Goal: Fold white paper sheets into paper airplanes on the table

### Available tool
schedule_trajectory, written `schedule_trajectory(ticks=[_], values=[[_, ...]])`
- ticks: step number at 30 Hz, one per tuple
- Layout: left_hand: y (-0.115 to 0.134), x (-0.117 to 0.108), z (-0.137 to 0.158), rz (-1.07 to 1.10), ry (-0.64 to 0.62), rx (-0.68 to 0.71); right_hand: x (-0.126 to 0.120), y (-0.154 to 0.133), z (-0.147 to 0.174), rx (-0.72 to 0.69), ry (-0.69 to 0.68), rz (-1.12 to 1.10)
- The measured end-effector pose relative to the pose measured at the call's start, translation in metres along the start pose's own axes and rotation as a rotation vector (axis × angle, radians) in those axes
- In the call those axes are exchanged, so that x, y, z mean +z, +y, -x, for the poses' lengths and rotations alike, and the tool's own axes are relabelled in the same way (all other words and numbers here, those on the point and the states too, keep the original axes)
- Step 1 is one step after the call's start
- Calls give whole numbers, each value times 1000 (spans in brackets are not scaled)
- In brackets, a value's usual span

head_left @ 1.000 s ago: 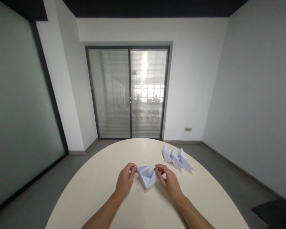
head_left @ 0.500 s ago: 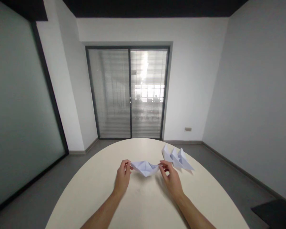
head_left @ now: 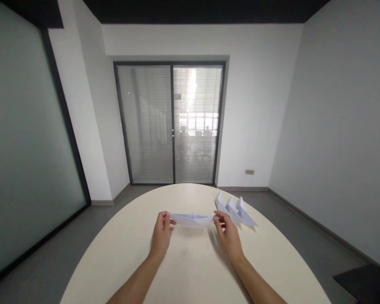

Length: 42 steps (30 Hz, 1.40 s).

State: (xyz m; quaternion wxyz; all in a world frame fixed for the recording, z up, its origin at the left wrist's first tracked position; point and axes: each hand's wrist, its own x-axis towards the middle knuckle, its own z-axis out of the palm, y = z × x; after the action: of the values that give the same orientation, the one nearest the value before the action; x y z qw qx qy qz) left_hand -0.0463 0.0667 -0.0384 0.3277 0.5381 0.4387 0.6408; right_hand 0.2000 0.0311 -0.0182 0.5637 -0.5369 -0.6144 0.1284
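Note:
A folded white paper boat (head_left: 193, 220) is stretched lengthwise between my two hands, a little above the table. It looks long and narrow, with a small fold showing at its upper middle edge. My left hand (head_left: 161, 232) pinches its left tip between thumb and fingers. At the opposite tip, my right hand (head_left: 226, 232) is closed on the paper in the same way. Three finished-looking paper boats (head_left: 236, 210) with pointed peaks stand side by side on the table, just beyond my right hand.
The round cream table (head_left: 183, 274) spreads beneath my arms, its curved edge in front and at both sides. Past it are a glass door with blinds (head_left: 194, 126) and white walls. A dark flat object (head_left: 365, 283) lies at the lower right.
The paper boat has gone from an opened, dipped shape to a straighter, narrower one. My hands have moved slightly apart. The three standing boats have stayed put.

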Motion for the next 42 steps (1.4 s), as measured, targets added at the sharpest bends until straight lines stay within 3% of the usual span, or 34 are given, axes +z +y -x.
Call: schedule_trajectory(ticks=[11, 18, 22, 29, 34, 42], values=[[1, 0, 3, 6, -39, -18, 1, 4, 1, -74, -114, 2], [7, 9, 6, 118, -156, -92, 2, 6, 3, -62, -138, 18], [8, 10, 8, 87, -234, -128, -2, -1, 5, -106, -191, 146], [14, 13, 11, -158, -258, 77, -8, -23, 9, -370, -393, 355], [29, 14, 20, -305, -366, 223, -9, -32, 8, -396, -448, 356], [29, 12, 21, -383, -449, 284, -8, -26, 6, -443, -496, 381]])
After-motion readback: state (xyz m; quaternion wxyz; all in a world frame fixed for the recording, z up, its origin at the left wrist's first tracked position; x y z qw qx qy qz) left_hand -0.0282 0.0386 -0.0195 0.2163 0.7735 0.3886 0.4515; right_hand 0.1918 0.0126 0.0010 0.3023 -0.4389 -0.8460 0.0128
